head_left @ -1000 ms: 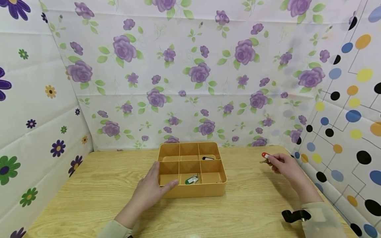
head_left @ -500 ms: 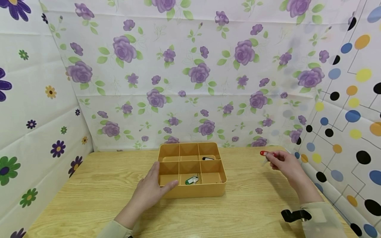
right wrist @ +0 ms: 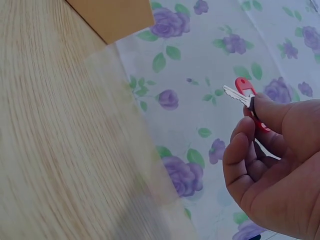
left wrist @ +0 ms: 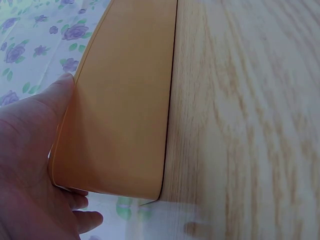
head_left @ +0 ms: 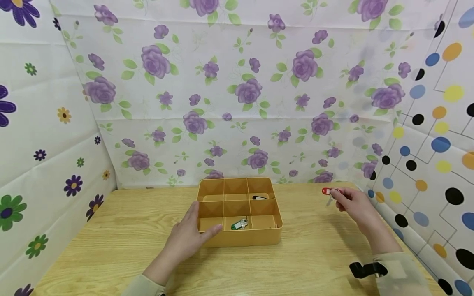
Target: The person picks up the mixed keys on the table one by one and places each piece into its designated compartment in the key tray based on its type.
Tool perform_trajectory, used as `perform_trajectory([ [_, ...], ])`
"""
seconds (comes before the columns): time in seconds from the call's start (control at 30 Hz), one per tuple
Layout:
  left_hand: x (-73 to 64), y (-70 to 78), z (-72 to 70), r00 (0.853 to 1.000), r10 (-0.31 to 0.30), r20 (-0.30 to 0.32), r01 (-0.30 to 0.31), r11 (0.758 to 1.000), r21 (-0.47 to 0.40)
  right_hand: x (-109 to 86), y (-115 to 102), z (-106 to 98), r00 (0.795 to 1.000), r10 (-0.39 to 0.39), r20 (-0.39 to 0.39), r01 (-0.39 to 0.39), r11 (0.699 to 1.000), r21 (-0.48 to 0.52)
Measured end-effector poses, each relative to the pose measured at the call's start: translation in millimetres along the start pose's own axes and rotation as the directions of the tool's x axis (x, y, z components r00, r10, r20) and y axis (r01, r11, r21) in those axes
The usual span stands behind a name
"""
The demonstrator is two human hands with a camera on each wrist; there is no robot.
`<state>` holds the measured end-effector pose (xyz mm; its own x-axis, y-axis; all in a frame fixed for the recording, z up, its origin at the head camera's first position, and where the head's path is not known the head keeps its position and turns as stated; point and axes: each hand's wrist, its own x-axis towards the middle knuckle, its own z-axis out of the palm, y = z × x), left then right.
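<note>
A yellow-orange divided box (head_left: pixel 252 237) stands on the table with several compartments. My left hand (head_left: pixel 184 235) rests at its front left corner, fingers along the left side and thumb at the front rim; the left wrist view shows the hand (left wrist: pixel 30 150) around that corner. My right hand (head_left: pixel 357 205) is raised over the table's right side. Between thumb and fingertips it pinches a key (right wrist: pixel 237 96) with a red tag (right wrist: pixel 244 86). A green-tagged key (head_left: pixel 240 223) lies in the front middle compartment, and a black-edged tag (head_left: pixel 259 197) in the back right one.
The wooden table (head_left: pixel 303 263) ends at a flowered cloth wall (head_left: pixel 226 94) behind the box. Patterned cloths hang at left and right, the dotted one (head_left: pixel 433 164) close to my right arm. Something small shows in the box's front right compartment, mostly hidden.
The red tag and key have turned in my right fingers; the key now hangs downward. The right hand has shifted very slightly. The left hand and the box have not moved.
</note>
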<state>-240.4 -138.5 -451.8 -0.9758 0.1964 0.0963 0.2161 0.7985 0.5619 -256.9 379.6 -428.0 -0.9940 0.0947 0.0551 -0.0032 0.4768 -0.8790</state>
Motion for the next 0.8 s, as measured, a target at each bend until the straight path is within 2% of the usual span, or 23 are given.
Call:
perform_trajectory([
  [0.2,-0.6,0.1,-0.5,1.000,-0.006,0.003,0.006,1.000,-0.012,-0.9,-4.4,5.1,0.999,-0.044,-0.001,0.044,0.999,0.003],
  [0.43,-1.0,2.8,-1.8,1.000,0.005,0.007,-0.005,1.000,-0.009,-1.7,-9.0,12.6,0.999,-0.025,-0.026,0.025,1.000,0.008],
  [0.8,-1.0,0.0,-1.0,1.000,0.007,0.000,-0.007,1.000,-0.003,4.7,-33.1,24.5,0.997,-0.083,0.004,0.083,0.996,0.020],
])
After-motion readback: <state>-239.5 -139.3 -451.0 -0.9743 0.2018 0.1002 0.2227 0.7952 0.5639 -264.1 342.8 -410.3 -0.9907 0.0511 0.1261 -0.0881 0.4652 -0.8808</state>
